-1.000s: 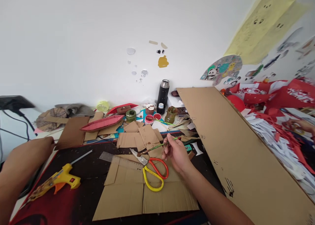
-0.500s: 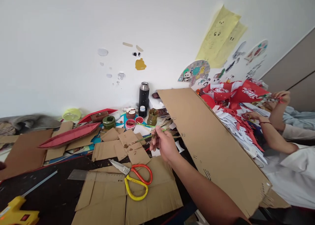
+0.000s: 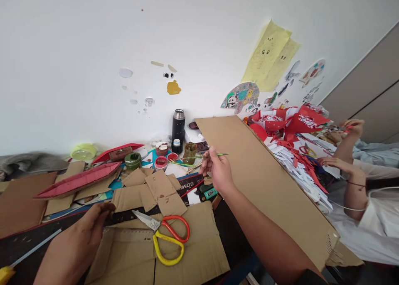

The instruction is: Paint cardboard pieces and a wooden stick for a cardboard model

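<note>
Right hand (image 3: 219,171): grip pinched on brush (image 3: 197,156), its tip about the jar (image 3: 191,146); best carried level, lightly. Left hand (image 3: 76,240): curled near cardboard (image 3: 196,251); whether holding anything, cannot tell.

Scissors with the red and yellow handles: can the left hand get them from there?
Probably yes. The scissors lie in the open on the cardboard, close to the left hand, and nothing covers them or stands up between. I can't tell whether that hand already holds something.
</note>
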Available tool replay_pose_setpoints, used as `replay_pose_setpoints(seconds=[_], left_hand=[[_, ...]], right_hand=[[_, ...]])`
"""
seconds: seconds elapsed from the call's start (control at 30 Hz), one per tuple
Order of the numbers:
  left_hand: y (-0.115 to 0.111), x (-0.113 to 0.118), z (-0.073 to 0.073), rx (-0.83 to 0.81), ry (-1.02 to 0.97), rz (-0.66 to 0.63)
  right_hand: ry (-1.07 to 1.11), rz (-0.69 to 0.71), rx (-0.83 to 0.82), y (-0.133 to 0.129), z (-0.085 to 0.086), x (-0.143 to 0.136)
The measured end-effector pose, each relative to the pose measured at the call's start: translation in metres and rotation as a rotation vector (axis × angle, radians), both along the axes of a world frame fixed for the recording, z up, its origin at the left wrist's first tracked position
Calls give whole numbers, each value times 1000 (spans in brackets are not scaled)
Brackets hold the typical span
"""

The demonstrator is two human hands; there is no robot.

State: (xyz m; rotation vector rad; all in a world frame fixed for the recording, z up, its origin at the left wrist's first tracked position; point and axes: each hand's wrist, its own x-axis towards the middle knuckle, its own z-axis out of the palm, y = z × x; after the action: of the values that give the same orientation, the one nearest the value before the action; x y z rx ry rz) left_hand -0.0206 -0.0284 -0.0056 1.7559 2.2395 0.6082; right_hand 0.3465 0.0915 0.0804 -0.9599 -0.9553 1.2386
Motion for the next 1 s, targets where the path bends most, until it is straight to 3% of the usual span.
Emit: replay_pose_setpoints(seconds=[0.2, 0.53, 0.73, 0.9, 1.0], left_hand=[[5, 15, 4, 20, -167, 93], [-4, 14, 0, 57, -130, 238], [-6, 24, -6, 124, -183, 216], [-9, 24, -18, 147, -180, 182], [-11, 20, -24, 141, -169, 147]], right_hand=[[-35, 38, 49, 5, -2, -2], [-9, 9, 57, 22, -7, 3], [-85, 116, 71, 28, 1, -5], [-277, 254, 135, 60, 18, -30], [-408, 263, 202, 87, 27, -48]])
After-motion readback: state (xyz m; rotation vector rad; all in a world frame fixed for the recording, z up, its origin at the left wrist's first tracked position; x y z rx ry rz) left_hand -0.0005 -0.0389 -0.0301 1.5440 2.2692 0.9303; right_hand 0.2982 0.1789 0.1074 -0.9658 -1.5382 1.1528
